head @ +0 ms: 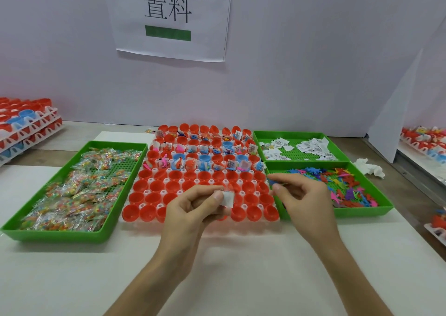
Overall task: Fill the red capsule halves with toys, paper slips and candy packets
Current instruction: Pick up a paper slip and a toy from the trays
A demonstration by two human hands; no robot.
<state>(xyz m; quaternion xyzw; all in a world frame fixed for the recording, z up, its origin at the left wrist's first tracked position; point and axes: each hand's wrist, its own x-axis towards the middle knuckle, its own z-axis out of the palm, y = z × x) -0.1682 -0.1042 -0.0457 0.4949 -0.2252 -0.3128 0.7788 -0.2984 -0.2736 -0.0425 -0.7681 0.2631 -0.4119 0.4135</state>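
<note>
Item: red plastic capsule halves (154,185), open side up, set in rows in a white moulded holder tray (147,192) at the middle of the white surface (241,267). A few blue plastic capsule halves (179,157) sit among them in the far rows.

- Far rows: hold small coloured toys and folded slips.
- Near rows: hollow red cups only.

Left hand (195,207): above the near rows. The grip is closed, with thumb and fingertips pinching a small white paper slip (228,199). Something clear lies against the slip, but I cannot tell what.

Right hand (301,199): over the holder tray's right edge. The grip is narrowed to a pinch, thumb and forefinger on a small blue plastic toy (272,182).

Left of the holder tray: a long green plastic tray (55,237) heaped with clear packets of coloured candy (72,187).

Right, far: a green plastic tray (289,133) with loose printed paper slips (311,146).

Right, near: a green plastic tray (362,213) with a heap of mixed plastic toy figures (350,187), touching the holder tray.

Just beyond the toy tray: a crumpled white tissue (369,169).

Far left: stacked white trays of capsule halves (24,122). More such trays (424,139) at far right.

Back wall: a white paper sign (169,18) with two black characters above a green bar.
</note>
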